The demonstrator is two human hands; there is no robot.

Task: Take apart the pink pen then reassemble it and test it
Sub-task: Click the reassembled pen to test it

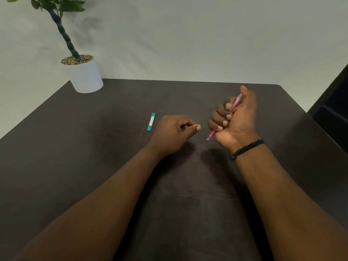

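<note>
My right hand (235, 119) is closed in a fist around the pink pen (236, 102), held a little above the dark table (94, 157). The pen's tip pokes out below the fist toward the lower left, and its translucent pink top shows beside my raised thumb. My left hand (173, 132) rests on the table just left of the pen tip, fingers curled and thumb pressed against the forefinger. Whether anything small is pinched there is hidden.
A teal lead case (151, 121) lies on the table just left of my left hand, with thin pale leads (141, 135) beside it. A white pot with a plant (84, 75) stands at the far left corner. A dark chair (331, 110) stands at the right.
</note>
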